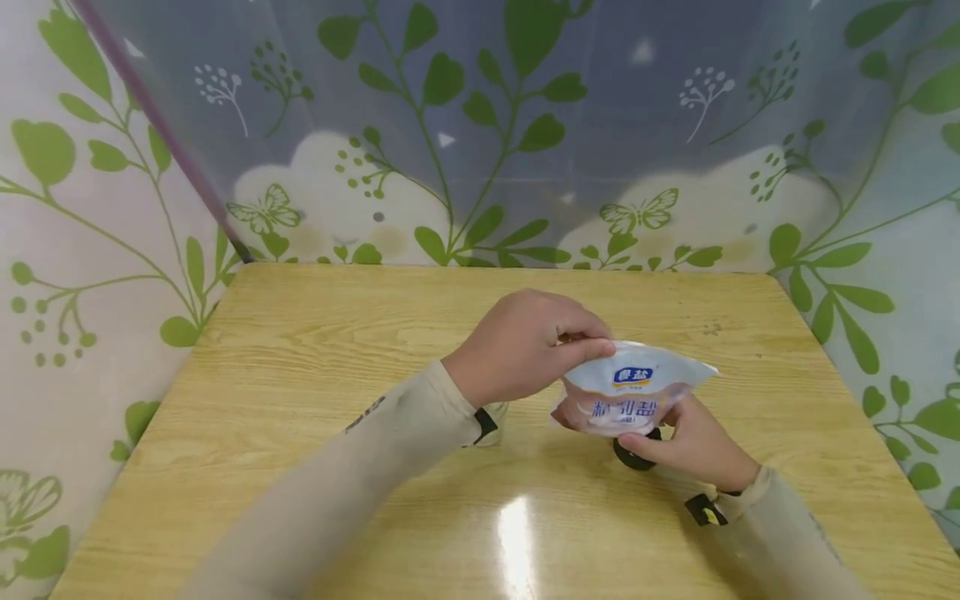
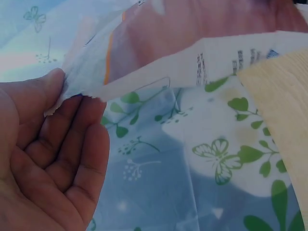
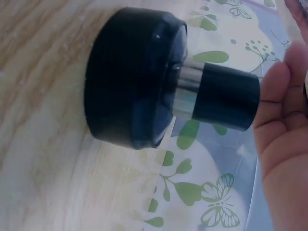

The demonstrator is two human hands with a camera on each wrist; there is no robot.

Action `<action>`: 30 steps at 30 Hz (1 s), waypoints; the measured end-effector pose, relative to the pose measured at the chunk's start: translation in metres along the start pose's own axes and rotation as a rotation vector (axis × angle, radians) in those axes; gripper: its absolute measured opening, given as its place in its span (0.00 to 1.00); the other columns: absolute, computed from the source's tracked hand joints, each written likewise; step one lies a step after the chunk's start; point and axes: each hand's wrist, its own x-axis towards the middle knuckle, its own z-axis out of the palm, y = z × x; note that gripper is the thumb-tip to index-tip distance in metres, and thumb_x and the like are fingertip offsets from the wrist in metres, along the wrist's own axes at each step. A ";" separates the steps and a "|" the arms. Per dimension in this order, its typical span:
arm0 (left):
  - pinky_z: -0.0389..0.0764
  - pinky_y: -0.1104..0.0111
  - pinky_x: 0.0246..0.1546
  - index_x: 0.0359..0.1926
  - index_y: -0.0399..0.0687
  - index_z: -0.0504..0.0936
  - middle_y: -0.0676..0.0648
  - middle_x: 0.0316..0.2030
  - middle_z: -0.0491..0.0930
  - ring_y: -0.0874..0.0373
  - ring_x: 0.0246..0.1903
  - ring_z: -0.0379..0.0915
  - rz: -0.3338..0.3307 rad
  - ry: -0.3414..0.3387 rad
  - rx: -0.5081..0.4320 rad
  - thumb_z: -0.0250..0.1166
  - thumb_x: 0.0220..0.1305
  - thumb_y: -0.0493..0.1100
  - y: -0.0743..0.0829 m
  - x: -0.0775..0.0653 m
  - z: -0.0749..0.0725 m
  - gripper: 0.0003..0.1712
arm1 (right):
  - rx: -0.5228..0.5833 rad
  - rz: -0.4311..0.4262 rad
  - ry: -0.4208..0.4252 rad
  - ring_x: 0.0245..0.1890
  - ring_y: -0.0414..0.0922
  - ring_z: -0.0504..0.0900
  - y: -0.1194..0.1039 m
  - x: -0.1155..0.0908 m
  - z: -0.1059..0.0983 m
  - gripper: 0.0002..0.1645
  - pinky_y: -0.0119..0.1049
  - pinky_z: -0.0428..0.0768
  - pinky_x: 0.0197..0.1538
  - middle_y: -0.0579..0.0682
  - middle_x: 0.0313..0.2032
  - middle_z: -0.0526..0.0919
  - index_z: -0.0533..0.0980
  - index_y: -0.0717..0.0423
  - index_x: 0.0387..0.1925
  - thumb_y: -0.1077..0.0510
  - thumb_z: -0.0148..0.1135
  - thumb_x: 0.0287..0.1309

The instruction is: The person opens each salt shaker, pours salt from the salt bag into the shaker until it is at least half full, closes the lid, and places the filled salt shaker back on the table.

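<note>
A bag of salt (image 1: 637,387), white at the top and pinkish below with blue printing, hangs tilted over the right half of the table. My left hand (image 1: 528,346) pinches its upper corner between thumb and fingers. In the left wrist view the bag's edge by the left thumb (image 2: 55,86) looks ragged. My right hand (image 1: 701,442) holds the bag's lower right side, thumb in front and fingers partly hidden behind it. Below the bag stands a black container (image 3: 130,77) with a silver band and narrower black top (image 3: 226,96), close to the right hand's fingers.
The wood-grain table (image 1: 300,333) reaches back to a leaf-patterned curtain (image 1: 480,125), with matching sides left and right. A small dark wrist device (image 1: 705,510) sits under the right sleeve. Light glares on the table's front (image 1: 516,542).
</note>
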 end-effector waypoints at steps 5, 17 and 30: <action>0.76 0.72 0.38 0.41 0.60 0.92 0.63 0.39 0.87 0.72 0.34 0.76 -0.046 0.007 -0.004 0.67 0.72 0.49 -0.009 -0.011 -0.005 0.07 | 0.033 -0.006 -0.011 0.38 0.36 0.83 -0.001 0.002 0.001 0.32 0.34 0.83 0.33 0.39 0.47 0.82 0.73 0.57 0.58 0.75 0.73 0.53; 0.76 0.69 0.37 0.40 0.60 0.90 0.65 0.35 0.85 0.69 0.31 0.74 -0.134 -0.020 0.058 0.67 0.72 0.51 -0.028 -0.032 -0.017 0.06 | 0.073 0.074 -0.045 0.29 0.34 0.82 -0.007 0.008 0.004 0.23 0.30 0.79 0.25 0.38 0.37 0.87 0.73 0.74 0.52 0.73 0.71 0.56; 0.77 0.67 0.36 0.40 0.59 0.91 0.64 0.36 0.86 0.67 0.30 0.75 -0.164 0.018 0.050 0.68 0.72 0.50 -0.045 -0.052 -0.023 0.06 | 0.124 0.041 -0.127 0.35 0.38 0.88 -0.013 0.026 0.014 0.23 0.34 0.86 0.34 0.39 0.40 0.88 0.73 0.76 0.54 0.75 0.69 0.57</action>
